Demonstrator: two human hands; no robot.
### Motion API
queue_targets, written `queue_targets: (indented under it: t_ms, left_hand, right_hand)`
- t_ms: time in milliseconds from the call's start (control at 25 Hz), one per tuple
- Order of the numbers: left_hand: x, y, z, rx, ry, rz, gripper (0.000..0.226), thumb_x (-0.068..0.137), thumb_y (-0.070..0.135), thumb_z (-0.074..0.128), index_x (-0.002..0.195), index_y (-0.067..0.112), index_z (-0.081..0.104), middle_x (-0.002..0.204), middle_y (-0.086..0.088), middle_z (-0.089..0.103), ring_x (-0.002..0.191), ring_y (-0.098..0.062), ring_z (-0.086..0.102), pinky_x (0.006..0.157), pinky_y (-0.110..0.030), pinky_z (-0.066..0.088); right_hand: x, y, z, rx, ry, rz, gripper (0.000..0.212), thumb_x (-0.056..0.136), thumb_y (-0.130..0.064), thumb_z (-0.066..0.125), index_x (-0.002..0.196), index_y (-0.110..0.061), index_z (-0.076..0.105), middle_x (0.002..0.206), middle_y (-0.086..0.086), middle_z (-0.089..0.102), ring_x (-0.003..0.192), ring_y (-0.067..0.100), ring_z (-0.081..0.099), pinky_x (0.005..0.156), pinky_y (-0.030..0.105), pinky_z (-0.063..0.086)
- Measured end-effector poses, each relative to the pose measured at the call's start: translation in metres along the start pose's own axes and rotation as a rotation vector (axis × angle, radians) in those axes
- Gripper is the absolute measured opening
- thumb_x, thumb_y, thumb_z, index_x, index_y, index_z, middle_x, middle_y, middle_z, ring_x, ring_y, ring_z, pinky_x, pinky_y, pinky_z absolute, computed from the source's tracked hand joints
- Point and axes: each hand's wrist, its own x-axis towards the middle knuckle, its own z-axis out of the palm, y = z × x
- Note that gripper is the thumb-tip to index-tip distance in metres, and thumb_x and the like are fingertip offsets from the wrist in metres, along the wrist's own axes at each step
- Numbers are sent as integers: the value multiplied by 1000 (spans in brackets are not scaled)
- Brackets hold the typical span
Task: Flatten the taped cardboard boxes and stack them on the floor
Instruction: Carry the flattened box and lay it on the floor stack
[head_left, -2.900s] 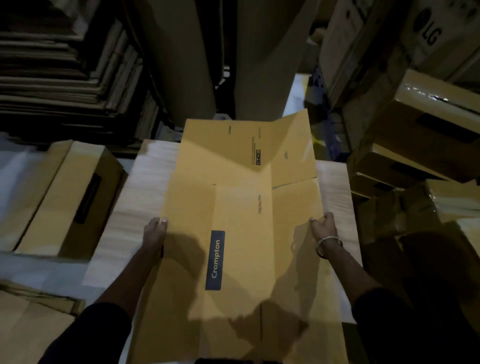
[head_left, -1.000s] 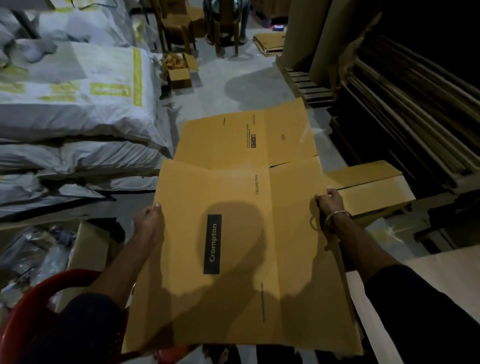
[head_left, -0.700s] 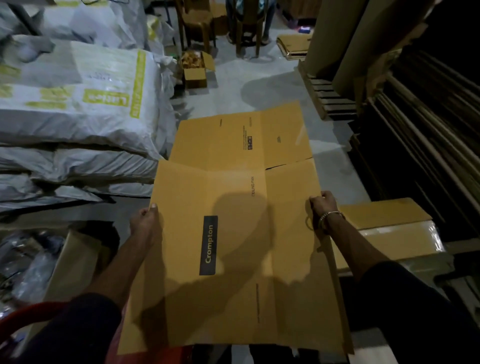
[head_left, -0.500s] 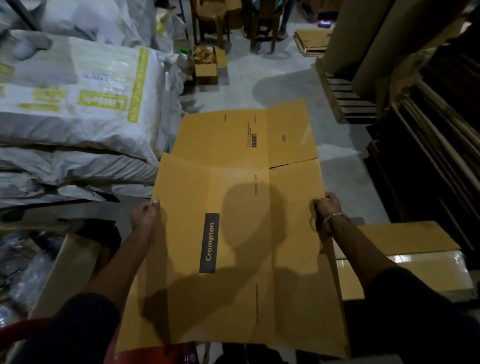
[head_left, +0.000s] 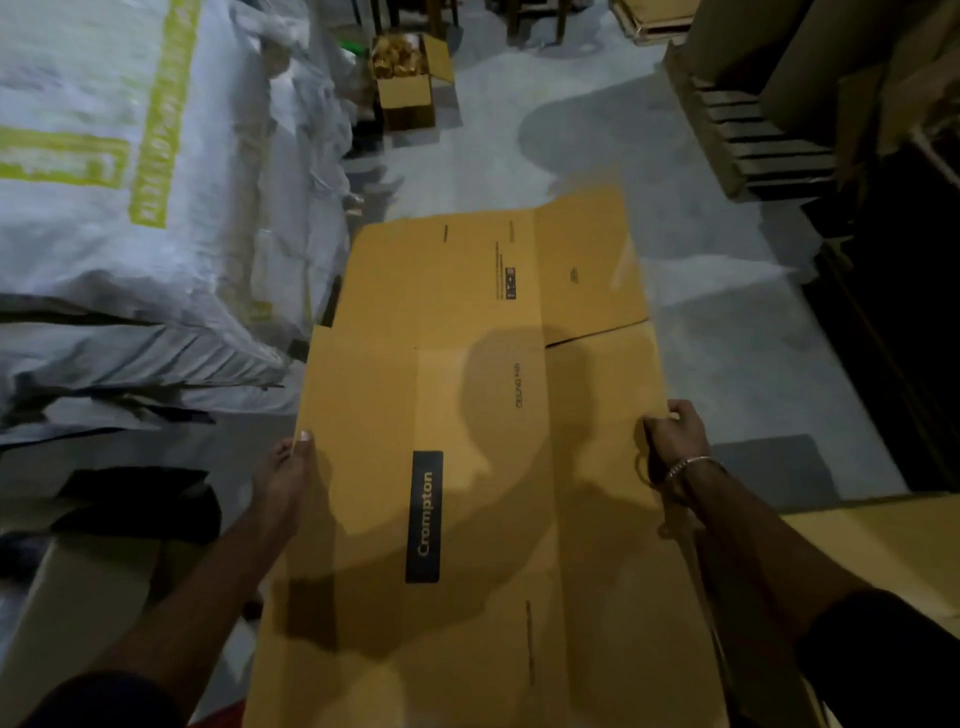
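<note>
A: Where is the flattened box (head_left: 483, 415) compared to the hands?

B: It lies between them, held up in the air above the grey floor (head_left: 727, 322). The left hand (head_left: 283, 475) grips its left edge, with the thumb on top of the cardboard and the other fingers under it. The right hand (head_left: 675, 441) is curled around the right edge, and a thin metal bangle (head_left: 688, 464) sits on that wrist.

A: What is the box like?

B: It is smooth yellow-brown cardboard, folded flat, with straight crease lines along its length. Two flaps at the far end are open and separated by a slit. A dark label (head_left: 425, 517) with the word "Crompton" is near the middle, closer to the left hand. A round shadow falls on the panel beyond the label.

A: And around the box?

B: To the left of it are big white woven sacks (head_left: 130, 182) with yellow-green print, soft and wrinkled. Beyond the far flaps stands a small open carton (head_left: 410, 88) with something golden inside; I cannot tell what. To the right of the box lies another cardboard box (head_left: 883, 545), partly cut off by the frame.

A: What is hard to see?

B: The near end of the box goes out of the frame at the bottom. The right side of the room is very dark, and the whole view is a little blurred.
</note>
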Motion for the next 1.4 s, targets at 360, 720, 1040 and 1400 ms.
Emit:
queue_targets:
  t_ms: [360, 720, 1040, 1400]
  left_hand:
    - [163, -181, 90, -115, -20, 55, 35, 103, 33, 65, 82, 6, 61, 75, -13, 58, 69, -22, 58, 67, -32, 49]
    - [246, -381, 205, -70, -151, -183, 36, 103, -6, 57, 138, -4, 55, 119, 1, 70, 107, -27, 61, 97, -40, 45]
    - [207, -375, 208, 425, -295, -110, 84, 96, 18, 75, 164, 10, 27, 163, -19, 37, 146, -41, 41, 113, -49, 40]
    - [44, -159, 121, 355, -521, -48, 61, 100, 24, 71, 154, 15, 45, 148, -13, 54, 137, -37, 53, 99, -38, 44]
  right_hand:
    - [127, 166, 171, 75, 51, 102, 21, 94, -2, 63, 114, -9, 61, 101, 19, 66, 88, 36, 64, 73, 43, 52]
    - [222, 331, 296, -278, -210, 85, 56, 105, -18, 58, 157, -11, 39, 154, 19, 48, 136, 38, 50, 110, 47, 44]
    - [205, 353, 291, -474, -229, 71, 58, 99, -21, 67, 152, -11, 45, 151, 22, 49, 129, 42, 55, 105, 50, 49]
    - [26, 179, 180, -573, -372, 94, 49, 97, -22, 67, 143, -10, 55, 144, 19, 56, 127, 36, 58, 94, 35, 49]
